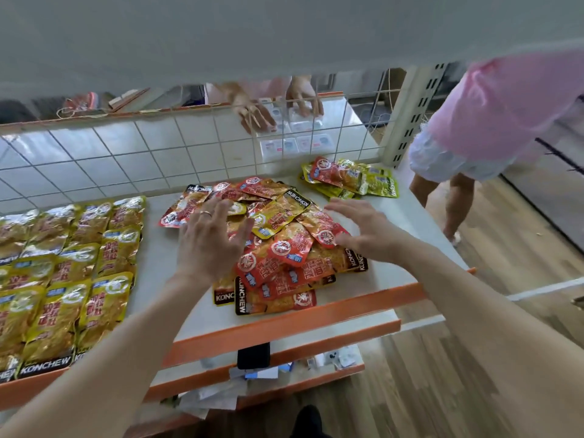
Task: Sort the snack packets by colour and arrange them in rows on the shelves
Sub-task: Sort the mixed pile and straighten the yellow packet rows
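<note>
Shelf (157, 248), white top, orange front edge.
Heap of red snack packets (286, 251) mid-shelf, loose and overlapping, a few yellow ones mixed in.
Yellow snack packets (69, 263) on the left of the shelf, laid in rows.
Small mixed pile (350, 178) at back right, apart from the heap.
Left hand (211, 238): grip wide, fingers spread over the heap's left side, holding nothing; contact unclear.
Right hand (363, 229): grip wide over the heap's right side, holding nothing.
Wire grid (158, 147) behind the shelf.

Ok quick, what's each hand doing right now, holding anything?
Left hand: open, fingers spread over the mixed packet pile, holding nothing.
Right hand: open, fingers spread over the same pile, holding nothing.
</note>
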